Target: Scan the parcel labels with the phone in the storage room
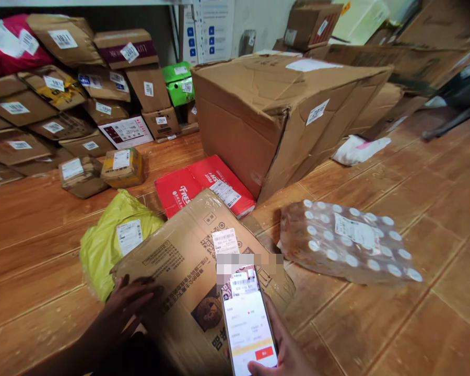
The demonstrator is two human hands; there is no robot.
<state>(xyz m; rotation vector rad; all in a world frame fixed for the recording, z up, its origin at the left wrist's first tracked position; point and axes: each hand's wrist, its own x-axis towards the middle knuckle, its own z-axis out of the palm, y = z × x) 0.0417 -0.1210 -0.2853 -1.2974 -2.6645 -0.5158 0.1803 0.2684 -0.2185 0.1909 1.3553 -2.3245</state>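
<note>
The left hand (127, 303) lies flat on the box (188, 277); its long axis runs away leftward. The right hand (285, 350) holds an upright phone (247, 321).

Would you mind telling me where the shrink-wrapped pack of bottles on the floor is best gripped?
Probably by its two long sides, from above: the pack of bottles lies flat on the floor with caps facing up and open floor to its right and front. The film looks slippery, so hands under the long edges seem safer.
</note>
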